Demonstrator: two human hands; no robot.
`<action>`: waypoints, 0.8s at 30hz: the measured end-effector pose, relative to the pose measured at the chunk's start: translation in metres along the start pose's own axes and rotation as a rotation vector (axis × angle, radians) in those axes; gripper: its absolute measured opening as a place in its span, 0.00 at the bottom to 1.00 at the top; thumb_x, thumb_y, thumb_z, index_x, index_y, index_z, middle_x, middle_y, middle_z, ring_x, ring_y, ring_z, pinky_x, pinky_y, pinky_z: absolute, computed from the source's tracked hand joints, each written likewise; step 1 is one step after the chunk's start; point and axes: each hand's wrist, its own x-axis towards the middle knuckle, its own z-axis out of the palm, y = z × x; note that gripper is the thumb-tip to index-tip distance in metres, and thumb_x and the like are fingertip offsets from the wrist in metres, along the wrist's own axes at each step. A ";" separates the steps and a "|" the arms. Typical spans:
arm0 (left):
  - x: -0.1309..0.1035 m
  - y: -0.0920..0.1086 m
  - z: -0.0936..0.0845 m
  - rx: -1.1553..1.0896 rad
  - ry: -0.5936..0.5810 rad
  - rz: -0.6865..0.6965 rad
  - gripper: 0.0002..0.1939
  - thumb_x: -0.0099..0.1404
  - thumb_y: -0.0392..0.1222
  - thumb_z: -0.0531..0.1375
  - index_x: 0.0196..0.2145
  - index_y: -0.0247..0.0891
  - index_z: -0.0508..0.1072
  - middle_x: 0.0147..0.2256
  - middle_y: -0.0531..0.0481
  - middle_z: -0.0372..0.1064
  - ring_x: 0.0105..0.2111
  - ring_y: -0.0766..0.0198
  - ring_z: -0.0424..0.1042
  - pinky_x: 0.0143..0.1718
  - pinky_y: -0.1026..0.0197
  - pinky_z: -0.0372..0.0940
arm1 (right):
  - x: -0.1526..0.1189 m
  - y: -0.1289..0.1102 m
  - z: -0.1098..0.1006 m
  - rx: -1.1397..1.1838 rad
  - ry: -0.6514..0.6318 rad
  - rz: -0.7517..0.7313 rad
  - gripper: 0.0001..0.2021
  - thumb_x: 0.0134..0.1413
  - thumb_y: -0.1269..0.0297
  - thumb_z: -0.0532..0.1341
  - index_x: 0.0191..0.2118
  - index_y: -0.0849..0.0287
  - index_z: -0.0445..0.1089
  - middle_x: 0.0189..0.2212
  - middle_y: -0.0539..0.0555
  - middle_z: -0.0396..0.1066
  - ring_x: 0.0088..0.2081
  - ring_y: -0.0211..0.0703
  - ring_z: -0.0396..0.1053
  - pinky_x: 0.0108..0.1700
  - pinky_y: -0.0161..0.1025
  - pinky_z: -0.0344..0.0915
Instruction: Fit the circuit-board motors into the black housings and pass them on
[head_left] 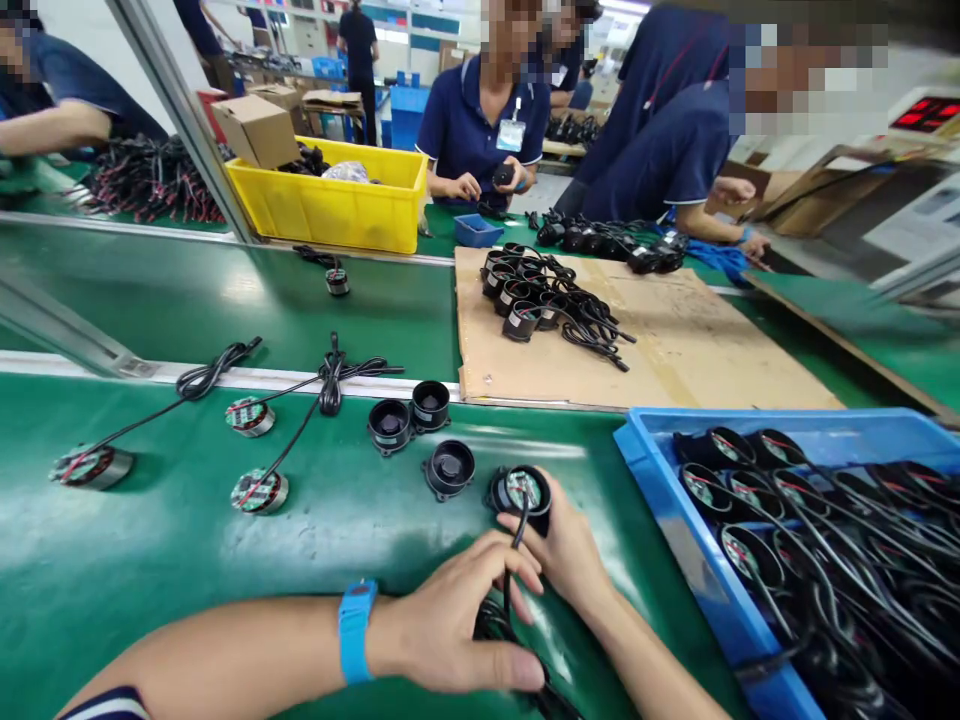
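My right hand (pixel 566 555) grips a round black housing (pixel 497 490) from its right side, low over the green work surface. Inside the housing sits a motor with a green circuit board (pixel 523 488) facing up. A black cable (pixel 519 530) rises from the board and runs down under my left hand (pixel 465 610), which wears a blue wristband (pixel 357 630). The left fingers curl around the cable, with its bundled coil partly hidden beneath the palm. Left of my hands stand three black housings, one of them nearest (pixel 450 469). Farther left lie several motors with circuit boards, including one nearby (pixel 259 491).
A blue tray (pixel 675 560) of cabled housings stands at right. Beyond the ledge, more cabled housings (pixel 523 320) rest on a cardboard sheet (pixel 675 340). A yellow bin (pixel 330 205) is at the back. A metal post (pixel 67 300) slants at left. Co-workers stand across the bench.
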 end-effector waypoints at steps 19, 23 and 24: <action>-0.008 -0.004 -0.002 -0.003 -0.169 -0.047 0.39 0.56 0.71 0.65 0.53 0.39 0.66 0.55 0.35 0.65 0.55 0.46 0.69 0.58 0.46 0.64 | 0.005 0.004 -0.003 -0.005 -0.031 -0.084 0.29 0.54 0.49 0.68 0.58 0.54 0.65 0.53 0.59 0.73 0.61 0.59 0.67 0.68 0.66 0.52; -0.009 0.002 -0.006 -0.032 -0.288 -0.062 0.46 0.54 0.74 0.63 0.59 0.39 0.66 0.61 0.34 0.62 0.60 0.43 0.65 0.62 0.44 0.61 | 0.010 -0.001 -0.009 0.033 -0.080 -0.113 0.29 0.52 0.47 0.69 0.56 0.53 0.66 0.52 0.57 0.74 0.55 0.55 0.71 0.70 0.65 0.46; -0.009 0.004 -0.006 -0.046 -0.328 -0.051 0.47 0.53 0.75 0.63 0.60 0.39 0.65 0.63 0.35 0.62 0.62 0.42 0.64 0.63 0.44 0.59 | 0.010 -0.005 -0.013 0.064 -0.084 -0.125 0.29 0.54 0.46 0.68 0.57 0.53 0.64 0.54 0.57 0.74 0.56 0.54 0.70 0.70 0.64 0.44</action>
